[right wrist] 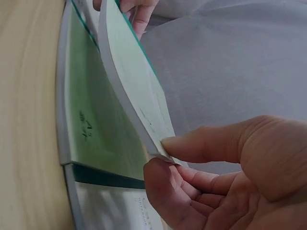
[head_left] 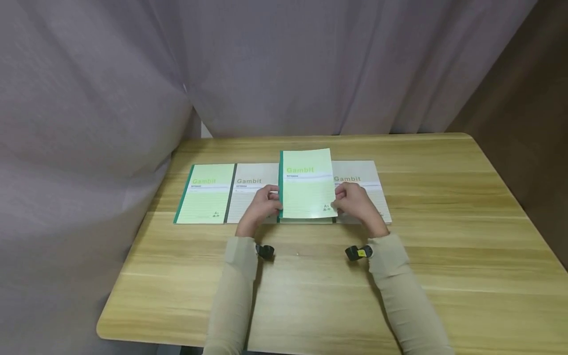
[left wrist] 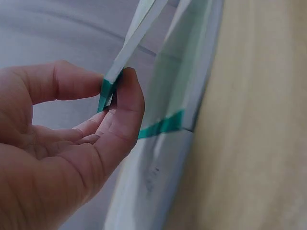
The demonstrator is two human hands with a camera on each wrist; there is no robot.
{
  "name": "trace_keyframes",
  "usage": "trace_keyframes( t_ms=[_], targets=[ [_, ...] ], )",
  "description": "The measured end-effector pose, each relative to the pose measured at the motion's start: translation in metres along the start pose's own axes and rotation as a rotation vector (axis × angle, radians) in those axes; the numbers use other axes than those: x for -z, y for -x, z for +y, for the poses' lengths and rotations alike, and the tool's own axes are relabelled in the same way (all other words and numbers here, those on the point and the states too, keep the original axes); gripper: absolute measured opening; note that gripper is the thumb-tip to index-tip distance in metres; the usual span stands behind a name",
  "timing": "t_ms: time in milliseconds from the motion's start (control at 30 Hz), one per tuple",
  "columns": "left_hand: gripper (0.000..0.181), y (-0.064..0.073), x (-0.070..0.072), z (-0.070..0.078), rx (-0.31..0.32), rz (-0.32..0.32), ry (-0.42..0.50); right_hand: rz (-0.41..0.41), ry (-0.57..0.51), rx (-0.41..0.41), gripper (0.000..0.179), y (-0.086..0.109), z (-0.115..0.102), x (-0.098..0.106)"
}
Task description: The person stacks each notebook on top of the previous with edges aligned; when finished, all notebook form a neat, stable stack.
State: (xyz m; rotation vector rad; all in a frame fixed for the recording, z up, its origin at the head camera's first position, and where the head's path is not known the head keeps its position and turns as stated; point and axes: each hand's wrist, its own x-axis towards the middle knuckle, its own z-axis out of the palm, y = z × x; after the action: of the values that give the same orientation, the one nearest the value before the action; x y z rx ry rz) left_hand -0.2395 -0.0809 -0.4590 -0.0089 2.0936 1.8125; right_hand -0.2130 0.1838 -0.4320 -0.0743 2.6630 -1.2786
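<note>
A pale green notebook (head_left: 307,192) with a dark green spine is held up over a row of notebooks, its cover facing up. My left hand (head_left: 265,206) pinches its spine edge between thumb and fingers; the left wrist view shows the green spine (left wrist: 106,88) in that pinch. On the opposite edge, my right hand (head_left: 354,202) pinches a lower corner, thumb on the cover. Directly beneath, another green notebook (right wrist: 91,120) lies mostly hidden. Grey notebooks lie on both sides of it, one left (head_left: 248,197) and one right (head_left: 368,190), each partly behind a hand.
At the row's left end lies another green notebook (head_left: 206,195). The row rests on a wood-grain table (head_left: 443,236) that extends in front and to the right. A grey curtain (head_left: 284,64) hangs behind the table and along its left side. Both wrists wear black cameras.
</note>
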Motion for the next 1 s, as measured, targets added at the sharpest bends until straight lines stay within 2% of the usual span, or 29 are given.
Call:
trace_keyframes(
  t_ms=[100, 300, 600, 800, 1000],
  targets=[
    [0.057, -0.004, 0.000, -0.005, 0.034, 0.005, -0.028, -0.016, 0.027, -0.010, 0.030, -0.001, -0.001, -0.003],
    [0.055, -0.006, 0.001, -0.009, 0.050, 0.014, -0.053, -0.018, 0.093, -0.005, 0.026, -0.004, 0.001, -0.008],
    [0.054, -0.005, -0.001, -0.007, 0.022, 0.002, -0.107, -0.022, 0.132, 0.019, 0.023, -0.006, 0.004, -0.008],
    [0.054, -0.006, -0.002, -0.007, 0.026, 0.006, -0.157, -0.022, 0.140, 0.011, 0.019, -0.008, 0.007, -0.011],
    [0.052, -0.006, -0.003, -0.007, 0.009, 0.005, -0.270, -0.027, 0.153, -0.001, 0.015, -0.010, 0.011, -0.014]
  ],
)
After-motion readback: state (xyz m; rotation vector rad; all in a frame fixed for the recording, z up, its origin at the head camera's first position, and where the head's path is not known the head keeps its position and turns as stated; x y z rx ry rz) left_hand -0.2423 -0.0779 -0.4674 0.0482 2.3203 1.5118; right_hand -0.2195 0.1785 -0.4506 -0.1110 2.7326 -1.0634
